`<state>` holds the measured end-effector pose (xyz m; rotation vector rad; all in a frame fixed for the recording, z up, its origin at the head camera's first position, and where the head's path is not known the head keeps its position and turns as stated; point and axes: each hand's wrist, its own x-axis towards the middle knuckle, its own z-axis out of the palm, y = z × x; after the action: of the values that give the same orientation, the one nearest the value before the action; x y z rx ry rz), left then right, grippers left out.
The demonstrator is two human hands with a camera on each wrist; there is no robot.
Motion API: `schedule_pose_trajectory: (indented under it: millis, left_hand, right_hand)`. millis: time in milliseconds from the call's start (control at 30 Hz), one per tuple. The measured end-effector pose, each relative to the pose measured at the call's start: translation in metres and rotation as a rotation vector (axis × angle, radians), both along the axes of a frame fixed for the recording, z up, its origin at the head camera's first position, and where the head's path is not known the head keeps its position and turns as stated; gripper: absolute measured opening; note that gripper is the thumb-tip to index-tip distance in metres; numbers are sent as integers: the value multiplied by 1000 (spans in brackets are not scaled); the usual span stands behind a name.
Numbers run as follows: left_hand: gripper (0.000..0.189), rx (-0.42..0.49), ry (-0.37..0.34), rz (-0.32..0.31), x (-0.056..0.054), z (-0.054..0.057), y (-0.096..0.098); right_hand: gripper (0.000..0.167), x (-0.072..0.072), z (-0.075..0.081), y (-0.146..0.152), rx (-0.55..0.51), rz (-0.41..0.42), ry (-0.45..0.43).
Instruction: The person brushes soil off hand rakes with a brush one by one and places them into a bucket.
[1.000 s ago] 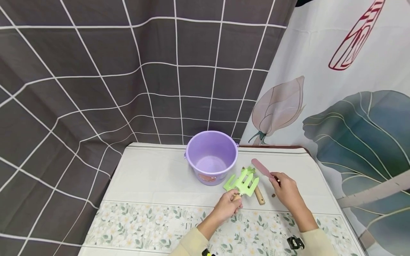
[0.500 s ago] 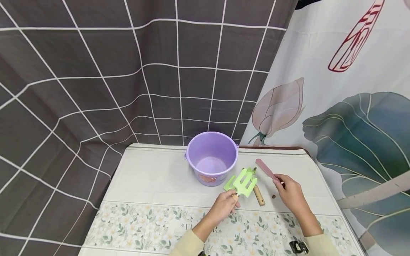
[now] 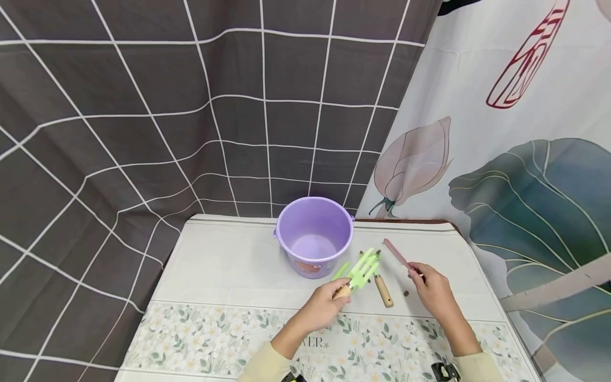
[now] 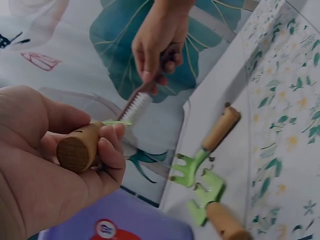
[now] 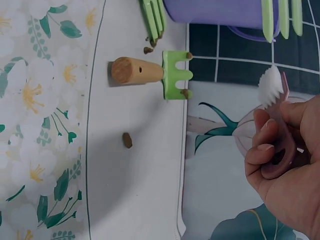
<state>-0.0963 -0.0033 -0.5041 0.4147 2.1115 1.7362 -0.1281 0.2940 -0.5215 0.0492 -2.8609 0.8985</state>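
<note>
At the back of the table [image 3: 215, 265] stands the purple bucket [image 3: 312, 217], and nearer, the left hand's [image 3: 321, 307] fingers wrap the wooden handle of a green fork [image 3: 361, 271] while the right hand's [image 3: 433, 291] grip a pink brush [image 3: 397, 253]. Since half a second ago the fork has shifted left and tilted and the brush has rolled edge-on; they stand near but apart, suggesting a gap between brushing strokes. A small rake [image 3: 383, 291] and brown crumbs [image 3: 406, 293] lie below.

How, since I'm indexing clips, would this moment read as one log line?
left hand: holds green fork | right hand: holds pink brush | table: green rake, another green tool, brown bits | purple bucket: upright
</note>
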Motion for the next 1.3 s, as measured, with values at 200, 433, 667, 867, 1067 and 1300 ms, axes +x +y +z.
schedule_pose_trajectory:
  millis: [200, 433, 667, 867, 1067, 1300]
  left_hand:
    - [49, -27, 132, 20, -2, 19, -13]
    - [47, -82, 210, 150, -4, 30, -22]
    - [34, -89, 285, 279, -9, 37, -29]
    - [28, -93, 359, 371, -21, 40, -40]
    - [27, -162, 440, 451, -32, 47, -53]
    - [24, -342, 617, 522, -46, 57, -69]
  right_hand:
    - [30, 2, -4, 1, 7, -1, -9]
    - [29, 3, -8, 1, 13, -4, -4]
    - [29, 4, -8, 0, 8, -6, -8]
    - [28, 5, -9, -1, 12, -10, -17]
    - [28, 5, -12, -1, 19, -9, -13]
    - [29, 6, -14, 0, 16, -1, -38]
